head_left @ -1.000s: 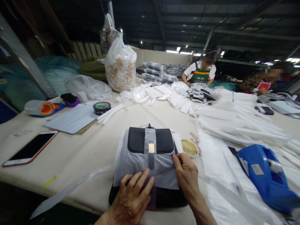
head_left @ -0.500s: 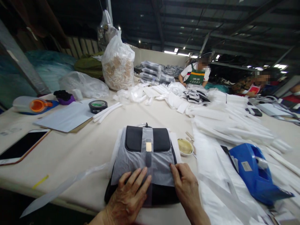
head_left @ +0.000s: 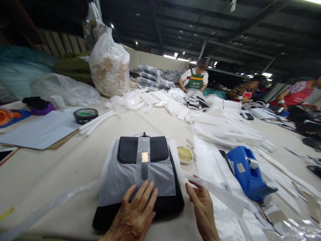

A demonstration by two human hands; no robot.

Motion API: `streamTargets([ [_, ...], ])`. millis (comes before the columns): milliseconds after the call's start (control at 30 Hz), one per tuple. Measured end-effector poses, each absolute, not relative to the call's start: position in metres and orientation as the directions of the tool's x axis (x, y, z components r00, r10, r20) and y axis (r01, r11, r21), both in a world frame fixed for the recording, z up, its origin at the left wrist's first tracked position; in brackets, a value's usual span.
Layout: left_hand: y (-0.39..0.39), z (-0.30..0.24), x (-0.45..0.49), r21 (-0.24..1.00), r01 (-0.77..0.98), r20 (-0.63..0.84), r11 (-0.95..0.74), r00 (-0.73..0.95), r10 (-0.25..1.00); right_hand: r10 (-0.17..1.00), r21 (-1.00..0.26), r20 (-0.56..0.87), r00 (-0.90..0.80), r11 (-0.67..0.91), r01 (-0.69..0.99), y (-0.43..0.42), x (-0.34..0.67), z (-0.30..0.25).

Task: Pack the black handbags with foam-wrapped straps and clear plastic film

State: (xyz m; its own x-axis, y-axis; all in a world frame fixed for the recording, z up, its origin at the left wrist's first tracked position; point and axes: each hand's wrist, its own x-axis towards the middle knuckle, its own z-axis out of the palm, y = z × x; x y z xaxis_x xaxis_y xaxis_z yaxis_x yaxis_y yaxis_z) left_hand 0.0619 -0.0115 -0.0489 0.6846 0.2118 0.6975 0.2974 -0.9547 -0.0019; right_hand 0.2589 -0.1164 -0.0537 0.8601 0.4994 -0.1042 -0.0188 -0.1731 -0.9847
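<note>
Left hand (head_left: pixel 135 212) flat on bag (head_left: pixel 158 152), gripping nothing. Right hand (head_left: pixel 203 205) half-curled by clear strip (head_left: pixel 224 193); can't tell if pinched.

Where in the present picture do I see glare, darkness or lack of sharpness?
Head view: distant lamps burn white beneath a dark roof; head view: clear plastic at lower right shows glare streaks; head view: the black bag and left hand look fairly sharp, while far stacked packages look softer.

The single head view (from close above) faces forward and down across the table (head_left: pixel 62 167).
</note>
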Motion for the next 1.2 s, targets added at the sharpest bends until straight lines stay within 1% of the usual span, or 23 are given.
streamTargets([
  [100,-0.012,-0.049,0.069,-0.014,0.28,0.675,-0.96,0.71,0.198,0.551,-0.995,-0.077,0.831,-0.098,-0.027,-0.102,0.267,-0.046],
  [300,-0.01,-0.051,0.071,-0.005,0.294,0.645,-0.956,0.731,0.222,0.629,-0.997,-0.073,0.774,-0.045,-0.057,-0.093,0.28,-0.043],
  [433,-0.01,-0.053,0.071,0.015,0.29,0.638,-0.957,0.734,0.233,0.608,-0.994,-0.089,0.789,-0.002,-0.11,-0.095,0.286,-0.046],
  [600,-0.008,-0.055,0.074,0.002,0.27,0.669,-0.963,0.715,0.202,0.59,-0.99,-0.064,0.805,0.067,-0.127,-0.093,0.288,-0.051],
  [667,-0.008,-0.054,0.074,0.01,0.273,0.664,-0.962,0.718,0.211,0.588,-0.983,-0.067,0.806,0.097,-0.153,-0.091,0.288,-0.053],
  [800,-0.01,-0.055,0.072,0.012,0.277,0.669,-0.961,0.712,0.214,0.565,-0.951,-0.112,0.818,0.178,-0.253,-0.086,0.29,-0.056],
  [933,-0.01,-0.056,0.071,0.01,0.277,0.663,-0.961,0.718,0.214,0.553,-0.89,-0.198,0.81,0.244,-0.385,-0.08,0.289,-0.058],
  [1067,-0.009,-0.056,0.072,0.004,0.272,0.654,-0.962,0.727,0.209,0.573,-0.84,-0.266,0.775,0.257,-0.478,-0.079,0.288,-0.059],
  [1200,-0.008,-0.056,0.072,-0.006,0.283,0.66,-0.959,0.722,0.208,0.609,-0.829,-0.281,0.741,0.235,-0.507,-0.084,0.289,-0.057],
])
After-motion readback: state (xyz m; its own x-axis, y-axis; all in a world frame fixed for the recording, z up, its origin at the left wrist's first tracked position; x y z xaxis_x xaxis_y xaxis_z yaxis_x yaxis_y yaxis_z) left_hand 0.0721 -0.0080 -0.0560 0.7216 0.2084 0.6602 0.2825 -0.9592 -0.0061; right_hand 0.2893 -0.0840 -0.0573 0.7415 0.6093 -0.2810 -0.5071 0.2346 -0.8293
